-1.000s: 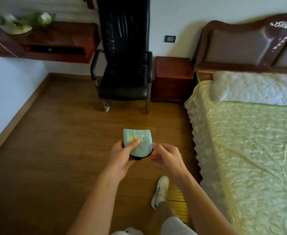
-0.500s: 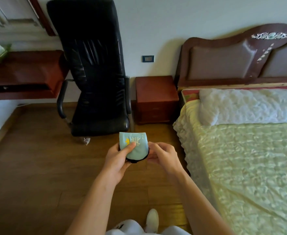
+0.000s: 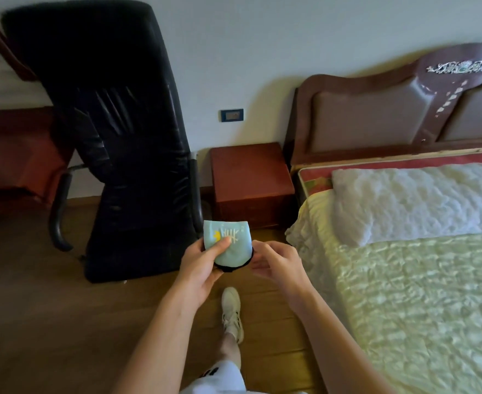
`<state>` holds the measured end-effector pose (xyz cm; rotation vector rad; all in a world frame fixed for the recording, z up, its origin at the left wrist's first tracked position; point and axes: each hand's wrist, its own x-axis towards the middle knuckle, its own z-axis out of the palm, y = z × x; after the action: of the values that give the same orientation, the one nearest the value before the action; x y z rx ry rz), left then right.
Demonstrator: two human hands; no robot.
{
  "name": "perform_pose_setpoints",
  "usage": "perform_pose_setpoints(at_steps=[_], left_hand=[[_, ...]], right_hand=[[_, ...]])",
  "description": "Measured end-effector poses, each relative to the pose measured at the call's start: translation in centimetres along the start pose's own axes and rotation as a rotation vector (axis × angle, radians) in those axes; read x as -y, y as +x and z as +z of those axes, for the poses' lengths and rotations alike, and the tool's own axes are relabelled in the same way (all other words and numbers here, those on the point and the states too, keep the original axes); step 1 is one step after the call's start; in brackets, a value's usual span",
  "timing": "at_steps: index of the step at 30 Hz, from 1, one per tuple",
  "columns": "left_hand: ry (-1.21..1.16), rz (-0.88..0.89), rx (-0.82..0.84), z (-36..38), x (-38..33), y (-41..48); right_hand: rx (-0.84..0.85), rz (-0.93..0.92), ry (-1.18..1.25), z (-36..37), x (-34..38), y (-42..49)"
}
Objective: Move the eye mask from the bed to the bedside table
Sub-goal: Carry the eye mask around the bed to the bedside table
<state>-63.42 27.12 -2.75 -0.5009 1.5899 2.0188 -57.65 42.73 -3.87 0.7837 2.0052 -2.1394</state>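
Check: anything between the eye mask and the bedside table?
Nothing in the head view. The eye mask, in the left hand, overlaps the bedside table front; its top is bare.

The left hand (image 3: 198, 264) hides the eye mask's (image 3: 230, 243) lower left.

Your left hand (image 3: 198, 263) pinches the folded, pale blue eye mask (image 3: 230, 243), thumb pressed on its printed face. Your right hand (image 3: 279, 261) is just right of the eye mask, fingers curled at its black edge; contact cannot be told. Beyond the eye mask stands the bedside table (image 3: 249, 180); left of it, the black chair (image 3: 126, 143); right of it, the bed (image 3: 422, 280). Below the eye mask, your white shoe (image 3: 232, 311) rests on the wooden floor (image 3: 49, 322).
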Motion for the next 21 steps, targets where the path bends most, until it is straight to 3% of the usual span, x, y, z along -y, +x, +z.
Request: perform_pose_setpoints(at_steps=[13,21], left_hand=[[0.013,-0.027,0.110,6.0,-16.2,23.6],[0.015,-0.044,0.125,10.3,-20.4,32.2]], right_hand=[[-0.145,0.041,0.091,1.8,12.7,24.1],[-0.138,0.067,0.085,0.0,16.3,33.9]])
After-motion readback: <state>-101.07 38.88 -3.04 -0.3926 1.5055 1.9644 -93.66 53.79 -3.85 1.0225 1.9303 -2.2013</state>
